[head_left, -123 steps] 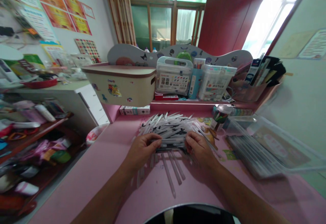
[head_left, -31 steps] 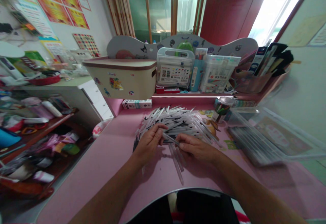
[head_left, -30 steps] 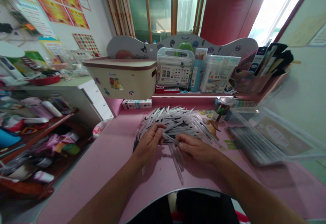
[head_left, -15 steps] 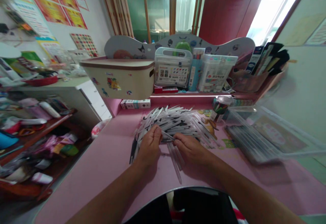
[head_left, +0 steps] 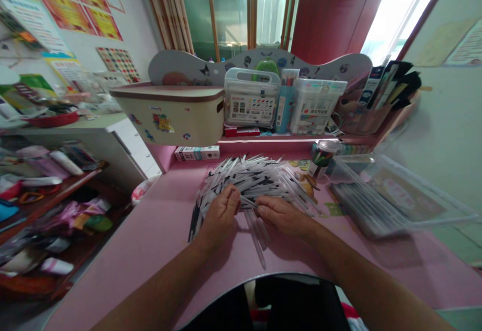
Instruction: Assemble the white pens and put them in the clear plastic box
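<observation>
A heap of white and black pens [head_left: 256, 178] lies on the pink desk [head_left: 158, 235]. At the heap's near edge my left hand [head_left: 220, 214] is closed, its fingertips pinching one pen [head_left: 248, 202]. My right hand [head_left: 280, 214] is closed on the other end of that same pen. A few clear pen tubes [head_left: 258, 233] lie loose on the desk just below both hands.
A clear plastic box [head_left: 380, 195] with pens inside stands at the right. A small jar [head_left: 320, 159] sits behind the heap. On the raised shelf are a cream bin [head_left: 169, 115] and marker cases [head_left: 250, 104]. A cluttered shelf unit [head_left: 48, 180] is at the left.
Both hands drew together from the heap's sides onto a single pen and have stayed on it over the last second. The view shifted slightly.
</observation>
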`<state>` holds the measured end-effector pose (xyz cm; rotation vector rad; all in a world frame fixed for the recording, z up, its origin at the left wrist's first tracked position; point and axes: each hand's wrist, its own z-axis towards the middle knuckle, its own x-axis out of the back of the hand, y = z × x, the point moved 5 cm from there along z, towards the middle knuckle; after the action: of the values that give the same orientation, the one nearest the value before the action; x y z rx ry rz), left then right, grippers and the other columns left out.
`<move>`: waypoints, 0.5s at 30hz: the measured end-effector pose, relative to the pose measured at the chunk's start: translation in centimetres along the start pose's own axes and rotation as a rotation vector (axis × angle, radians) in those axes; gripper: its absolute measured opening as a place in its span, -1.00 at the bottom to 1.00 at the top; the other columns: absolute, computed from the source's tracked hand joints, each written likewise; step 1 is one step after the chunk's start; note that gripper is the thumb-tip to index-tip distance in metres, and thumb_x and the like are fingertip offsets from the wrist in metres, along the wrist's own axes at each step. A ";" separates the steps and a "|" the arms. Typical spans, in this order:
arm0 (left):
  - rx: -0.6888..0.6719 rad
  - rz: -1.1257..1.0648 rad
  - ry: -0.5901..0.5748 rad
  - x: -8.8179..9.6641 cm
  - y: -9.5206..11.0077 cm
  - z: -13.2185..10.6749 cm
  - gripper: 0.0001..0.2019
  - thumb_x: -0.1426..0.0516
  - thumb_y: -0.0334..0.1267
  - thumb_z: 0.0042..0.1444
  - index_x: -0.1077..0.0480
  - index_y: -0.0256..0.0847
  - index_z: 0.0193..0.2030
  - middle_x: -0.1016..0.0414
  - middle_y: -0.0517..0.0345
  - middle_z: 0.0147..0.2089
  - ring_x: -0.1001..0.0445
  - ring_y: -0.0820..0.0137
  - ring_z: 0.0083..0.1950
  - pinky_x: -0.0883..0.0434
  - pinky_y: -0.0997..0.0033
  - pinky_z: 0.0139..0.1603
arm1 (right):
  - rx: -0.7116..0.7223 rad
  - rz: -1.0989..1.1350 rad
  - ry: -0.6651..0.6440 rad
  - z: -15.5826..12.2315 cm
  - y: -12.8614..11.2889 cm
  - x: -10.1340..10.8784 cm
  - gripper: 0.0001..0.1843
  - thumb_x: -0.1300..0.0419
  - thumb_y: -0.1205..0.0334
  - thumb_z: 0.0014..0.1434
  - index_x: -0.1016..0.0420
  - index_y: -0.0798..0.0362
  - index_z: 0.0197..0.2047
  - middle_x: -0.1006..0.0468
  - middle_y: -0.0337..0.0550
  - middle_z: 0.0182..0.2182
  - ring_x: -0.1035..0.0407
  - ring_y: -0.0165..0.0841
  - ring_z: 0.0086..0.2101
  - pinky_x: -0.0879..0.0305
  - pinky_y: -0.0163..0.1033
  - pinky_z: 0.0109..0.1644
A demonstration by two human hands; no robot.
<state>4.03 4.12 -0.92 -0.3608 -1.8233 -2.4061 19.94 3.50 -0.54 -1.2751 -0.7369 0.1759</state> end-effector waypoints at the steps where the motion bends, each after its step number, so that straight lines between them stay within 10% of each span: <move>1: 0.001 0.026 -0.009 0.0 0.1 0.0 -0.70 0.04 -0.08 0.32 -0.20 -0.14 -0.42 -0.17 0.29 -0.51 -0.17 0.44 -0.47 -0.19 0.44 -0.44 | -0.013 -0.014 -0.013 0.0 0.2 0.0 -0.78 -0.02 0.15 0.30 -0.30 0.04 -0.36 -0.28 -0.31 -0.49 -0.19 -0.42 -0.43 -0.13 -0.31 -0.30; 6: -0.073 0.202 -0.072 0.1 0.9 0.0 -0.68 0.04 -0.09 0.32 -0.21 -0.14 -0.45 -0.18 0.31 -0.54 -0.20 0.42 -0.48 -0.17 0.41 -0.42 | -0.025 -0.183 -0.073 0.5 0.1 -0.2 -0.81 -0.07 0.29 0.25 -0.36 0.07 -0.41 -0.35 -0.31 -0.53 -0.24 -0.43 -0.46 -0.14 -0.34 -0.33; 15: -0.376 0.186 -0.034 1.3 2.0 -0.8 -0.71 0.01 -0.10 0.30 -0.41 -0.17 -0.02 -0.49 0.19 -0.35 -0.46 0.35 -0.33 -0.36 0.38 -0.27 | -0.038 -0.708 0.319 -0.6 -5.3 2.7 -0.76 -0.09 0.32 0.27 -0.60 0.03 -0.14 -0.61 -0.13 -0.36 -0.42 -0.34 -0.33 -0.22 -0.26 -0.20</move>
<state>3.12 2.86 1.05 -0.5762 -1.2727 -2.6108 20.86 2.73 5.33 -0.9773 -0.8689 -0.6047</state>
